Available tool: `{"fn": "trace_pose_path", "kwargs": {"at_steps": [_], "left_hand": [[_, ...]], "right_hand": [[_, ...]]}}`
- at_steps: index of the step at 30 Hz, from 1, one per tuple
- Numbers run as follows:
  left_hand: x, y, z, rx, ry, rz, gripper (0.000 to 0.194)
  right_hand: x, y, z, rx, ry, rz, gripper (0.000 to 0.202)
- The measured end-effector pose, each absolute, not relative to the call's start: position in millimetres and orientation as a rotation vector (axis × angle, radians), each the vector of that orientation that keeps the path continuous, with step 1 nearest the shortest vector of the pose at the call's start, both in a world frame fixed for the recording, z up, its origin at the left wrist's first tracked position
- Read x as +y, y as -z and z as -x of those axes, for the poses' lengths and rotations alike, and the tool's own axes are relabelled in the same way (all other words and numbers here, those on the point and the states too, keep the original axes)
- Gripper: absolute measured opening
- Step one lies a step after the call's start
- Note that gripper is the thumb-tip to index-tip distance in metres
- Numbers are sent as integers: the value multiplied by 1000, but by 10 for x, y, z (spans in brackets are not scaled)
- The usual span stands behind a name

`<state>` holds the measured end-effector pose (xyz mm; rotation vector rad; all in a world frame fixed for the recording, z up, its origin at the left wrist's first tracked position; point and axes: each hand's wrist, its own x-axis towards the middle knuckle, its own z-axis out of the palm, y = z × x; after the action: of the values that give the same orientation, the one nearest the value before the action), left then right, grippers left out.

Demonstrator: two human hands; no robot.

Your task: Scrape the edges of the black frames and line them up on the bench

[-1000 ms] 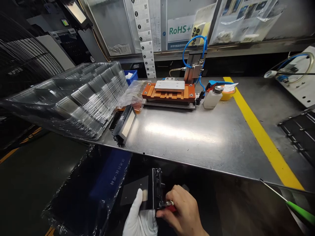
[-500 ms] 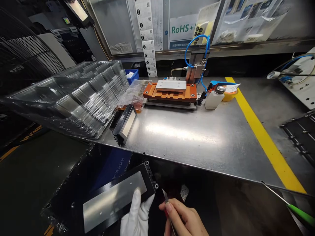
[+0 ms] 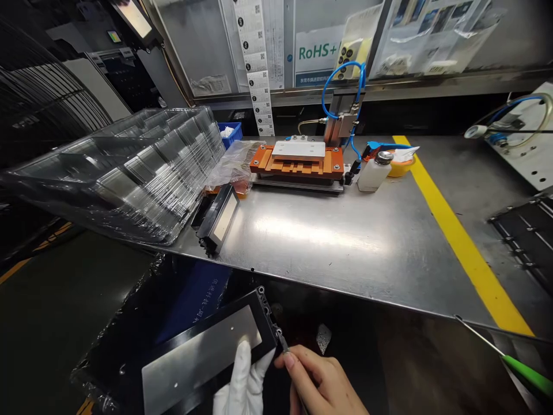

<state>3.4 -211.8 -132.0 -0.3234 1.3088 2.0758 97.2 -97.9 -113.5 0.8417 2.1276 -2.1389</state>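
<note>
Below the table's front edge, my left hand (image 3: 242, 387), in a white glove, holds a flat black frame with a grey metal plate (image 3: 203, 358) set in it, the plate face up. My bare right hand (image 3: 319, 385) pinches a thin metal blade tool (image 3: 283, 342). The tool's tip touches the frame's right edge near a corner. Both hands are low in the view and partly cut off by the picture's bottom edge.
A steel table (image 3: 345, 242) carries a second black frame part (image 3: 219, 220), a stack of clear plastic trays (image 3: 125, 173), an orange press fixture (image 3: 298, 162) with blue air hoses, a white bottle (image 3: 374, 171) and a yellow stripe (image 3: 458, 236). A plastic-lined blue bin (image 3: 181, 311) sits under the table.
The frame turned from edge-on to flat, plate side up, and shifted left. My right hand let go of the frame's edge and now sets the blade tip against its corner.
</note>
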Motion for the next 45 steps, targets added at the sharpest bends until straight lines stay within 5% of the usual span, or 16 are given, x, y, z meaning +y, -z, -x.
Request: {"fn": "trace_pose_path", "kwargs": {"at_steps": [3,7,13,27,33,45], "left_hand": [[-2071,1293,4,1339,-2116,348,24],[-2036,1268,63,1359,-2147,391,22],[-2061,1286,57,1345,-2174,420,35],[-1976,1111,32,1393,-2112,506,41],[-1794,682,98,1425,-1944,574,14],[-2006,690,240,1314,-1732,387,21]], "right_hand": [[-848,1158,-1035,2426,2027,-782,48],[-670,1184,-1034,3183,1231,-666,34],[-560,1136,-903,3507,519,-572,59],[-551,1152,-842,3601,448,-462,59],[-490,1173,-845,3622,418,-286,59],[-445,1162,-893,3586,397,4,60]]}}
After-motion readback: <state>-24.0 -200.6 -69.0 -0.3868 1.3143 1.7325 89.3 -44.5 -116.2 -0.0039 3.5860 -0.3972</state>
